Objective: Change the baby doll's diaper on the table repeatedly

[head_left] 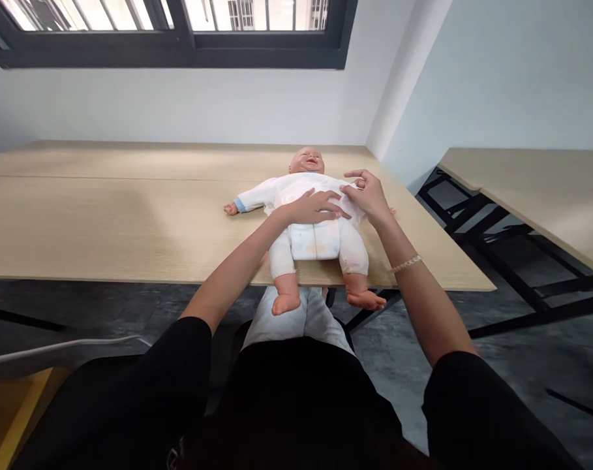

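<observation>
A baby doll (306,160) in white clothes lies on its back on the wooden table, its feet sticking out over the front edge. Around its hips is a white diaper (316,243) with a yellowish line down the middle. My left hand (316,207) lies flat across the doll's belly, fingers stretched out over the white top (296,187) and near the diaper's upper edge. Over the doll's chest, on the right, my right hand (367,194) is raised with thumb and index finger apart. Whether its curled fingers touch the cloth is hard to see.
The light wooden table (81,222) runs along the wall under a dark-framed window (267,49). To the right, past a gap, stands another table (545,189) with black folding legs. A white cable (81,343) and a yellow-edged object (25,418) are at lower left.
</observation>
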{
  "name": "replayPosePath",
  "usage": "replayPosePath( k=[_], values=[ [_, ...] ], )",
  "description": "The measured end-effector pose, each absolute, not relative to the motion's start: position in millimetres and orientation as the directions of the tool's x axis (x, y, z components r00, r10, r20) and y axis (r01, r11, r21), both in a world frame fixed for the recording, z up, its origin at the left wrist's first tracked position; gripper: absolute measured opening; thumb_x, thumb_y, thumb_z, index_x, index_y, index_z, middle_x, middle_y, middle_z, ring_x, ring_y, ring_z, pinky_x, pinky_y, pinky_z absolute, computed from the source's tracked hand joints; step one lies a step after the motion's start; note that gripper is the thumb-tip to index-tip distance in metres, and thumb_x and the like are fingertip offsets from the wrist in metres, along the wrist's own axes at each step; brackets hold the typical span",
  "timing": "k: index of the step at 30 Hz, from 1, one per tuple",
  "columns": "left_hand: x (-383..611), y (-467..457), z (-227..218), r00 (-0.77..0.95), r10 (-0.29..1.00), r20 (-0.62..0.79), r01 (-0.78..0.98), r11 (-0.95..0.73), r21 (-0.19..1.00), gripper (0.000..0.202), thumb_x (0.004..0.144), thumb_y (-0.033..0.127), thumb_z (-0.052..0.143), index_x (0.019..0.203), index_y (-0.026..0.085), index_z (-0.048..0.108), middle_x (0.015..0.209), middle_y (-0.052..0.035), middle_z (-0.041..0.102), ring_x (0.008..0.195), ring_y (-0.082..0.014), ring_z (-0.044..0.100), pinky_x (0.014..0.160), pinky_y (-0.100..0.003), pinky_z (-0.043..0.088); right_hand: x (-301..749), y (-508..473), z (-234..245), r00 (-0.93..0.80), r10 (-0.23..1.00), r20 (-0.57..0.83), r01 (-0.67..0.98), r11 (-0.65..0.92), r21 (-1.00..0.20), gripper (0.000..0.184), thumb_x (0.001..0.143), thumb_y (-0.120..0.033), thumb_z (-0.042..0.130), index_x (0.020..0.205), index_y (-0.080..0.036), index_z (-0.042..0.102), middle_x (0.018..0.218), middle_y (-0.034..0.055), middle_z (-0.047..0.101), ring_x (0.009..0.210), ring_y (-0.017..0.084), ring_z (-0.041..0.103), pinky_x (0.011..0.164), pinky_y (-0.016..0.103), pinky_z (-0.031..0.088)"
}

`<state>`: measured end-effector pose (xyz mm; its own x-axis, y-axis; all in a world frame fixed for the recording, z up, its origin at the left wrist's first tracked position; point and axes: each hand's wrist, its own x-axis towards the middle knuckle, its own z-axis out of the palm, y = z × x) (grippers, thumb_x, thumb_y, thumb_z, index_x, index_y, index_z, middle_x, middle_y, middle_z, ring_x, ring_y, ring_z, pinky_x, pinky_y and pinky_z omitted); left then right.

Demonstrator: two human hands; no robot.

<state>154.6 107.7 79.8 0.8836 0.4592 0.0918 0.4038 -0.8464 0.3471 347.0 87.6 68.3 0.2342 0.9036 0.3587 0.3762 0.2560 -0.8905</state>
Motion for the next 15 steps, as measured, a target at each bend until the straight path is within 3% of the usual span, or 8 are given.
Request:
replayPosePath(
  k=[4, 9, 12, 15],
  values=[
    [158.3, 105.2, 79.1, 0.866, 0.494, 0.074, 0.453, -0.839, 0.301, 0.042, 0.106, 0.044, 0.035, 0.132, 0.037, 0.067, 0.149, -0.0037, 0.053, 0.148, -0.0236, 0.040, 0.128, -0.059, 0.009, 340.9, 81.4, 63.8, 0.209, 0.900, 0.382, 0.238, 0.332, -0.913, 0.035, 0.072, -0.029, 0.072, 0.105, -0.022, 0.062, 0.068, -0.0019, 0.054, 0.060, 0.015, 0.050, 0.056, 0.028, 0.042],
    [157.5, 105.5, 74.3, 0.849, 0.487, 0.203, 0.391, -0.839, 0.377, 0.037, 0.103, 0.045, 0.042, 0.125, 0.027, 0.067, 0.139, -0.0028, 0.065, 0.134, -0.0251, 0.053, 0.126, -0.059, 0.015, 359.2, 75.7, 49.6, 0.273, 0.885, 0.377, 0.194, 0.333, -0.923, 0.037, 0.076, -0.038, 0.073, 0.107, -0.025, 0.058, 0.077, -0.0002, 0.057, 0.058, 0.015, 0.053, 0.047, 0.026, 0.044],
    [156.1, 106.3, 71.8, 0.829, 0.500, 0.251, 0.379, -0.832, 0.406, 0.037, 0.102, 0.045, 0.045, 0.119, 0.023, 0.068, 0.132, -0.0033, 0.069, 0.126, -0.0255, 0.058, 0.125, -0.055, 0.019, 371.9, 75.0, 47.5, 0.329, 0.886, 0.327, 0.195, 0.275, -0.941, 0.036, 0.076, -0.035, 0.076, 0.104, -0.024, 0.058, 0.078, 0.0007, 0.059, 0.054, 0.014, 0.053, 0.042, 0.025, 0.044],
    [156.8, 108.7, 69.4, 0.834, 0.466, 0.295, 0.341, -0.856, 0.389, 0.042, 0.102, 0.047, 0.046, 0.133, 0.026, 0.066, 0.136, -0.0051, 0.065, 0.124, -0.0255, 0.058, 0.120, -0.047, 0.029, 376.6, 71.1, 50.4, 0.312, 0.914, 0.259, 0.108, 0.237, -0.966, 0.034, 0.076, -0.034, 0.078, 0.103, -0.022, 0.062, 0.075, 0.0004, 0.060, 0.051, 0.011, 0.050, 0.039, 0.021, 0.038]
  ],
)
